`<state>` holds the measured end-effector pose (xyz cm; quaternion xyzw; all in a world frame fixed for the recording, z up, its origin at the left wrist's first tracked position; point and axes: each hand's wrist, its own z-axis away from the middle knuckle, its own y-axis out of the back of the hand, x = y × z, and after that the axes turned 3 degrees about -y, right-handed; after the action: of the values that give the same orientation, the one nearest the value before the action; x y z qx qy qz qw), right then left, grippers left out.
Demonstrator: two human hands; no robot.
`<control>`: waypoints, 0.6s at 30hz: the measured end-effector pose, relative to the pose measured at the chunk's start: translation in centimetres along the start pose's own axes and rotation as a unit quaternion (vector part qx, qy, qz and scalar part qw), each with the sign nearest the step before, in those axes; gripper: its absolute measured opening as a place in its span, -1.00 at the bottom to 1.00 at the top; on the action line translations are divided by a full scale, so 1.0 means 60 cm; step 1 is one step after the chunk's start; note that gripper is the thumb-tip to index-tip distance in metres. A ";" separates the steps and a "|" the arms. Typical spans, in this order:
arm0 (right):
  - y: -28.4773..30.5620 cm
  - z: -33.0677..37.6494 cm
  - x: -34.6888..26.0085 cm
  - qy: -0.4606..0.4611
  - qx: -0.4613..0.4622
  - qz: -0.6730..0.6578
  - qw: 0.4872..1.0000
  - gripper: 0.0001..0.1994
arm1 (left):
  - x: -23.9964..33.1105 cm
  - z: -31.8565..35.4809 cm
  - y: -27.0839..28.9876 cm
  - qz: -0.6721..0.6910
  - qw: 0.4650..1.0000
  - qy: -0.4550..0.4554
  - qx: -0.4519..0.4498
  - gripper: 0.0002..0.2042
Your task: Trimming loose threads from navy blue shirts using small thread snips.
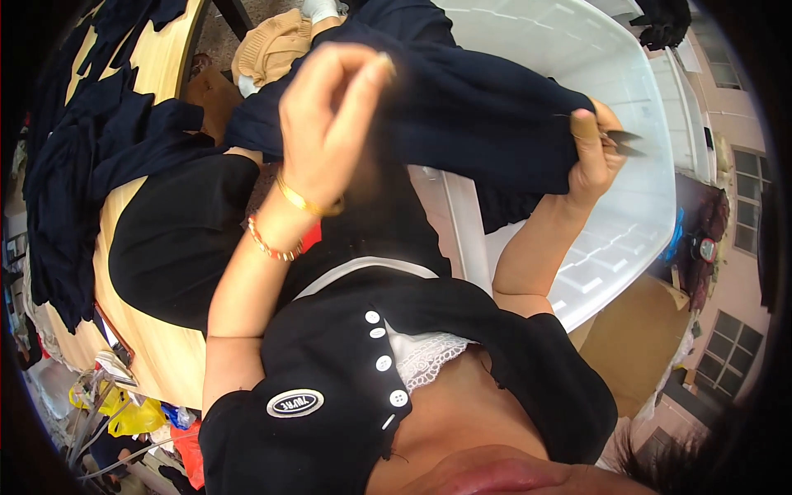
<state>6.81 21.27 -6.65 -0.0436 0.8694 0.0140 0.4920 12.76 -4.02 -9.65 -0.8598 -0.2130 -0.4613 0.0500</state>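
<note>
Stretched across my lap and over the edge of a big white tub is a navy garment. At its right end my right hand is closed, thumb on the cloth edge. Two pointed metal blades of thread snips stick out past the fingers of that hand. My left hand is raised over the garment's left part, thumb and forefinger pinched together. Whatever is between those fingertips, if anything, is too small and blurred to make out.
To the left, a light wooden table carries navy garments. Tan knitted cloth lies beyond my knees. Brown cardboard lies near the tub's lower right side. Yellow plastic and a red bag are at lower left.
</note>
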 end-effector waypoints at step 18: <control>0.059 -0.108 -0.001 0.007 0.177 -0.090 0.980 -0.64 | -0.001 -0.184 0.060 0.109 0.991 -0.021 -0.071 -0.91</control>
<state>0.98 24.38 -3.31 -0.0341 0.8541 -0.1844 0.4851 5.71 -10.39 -3.02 -0.8887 -0.0859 -0.4491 0.0339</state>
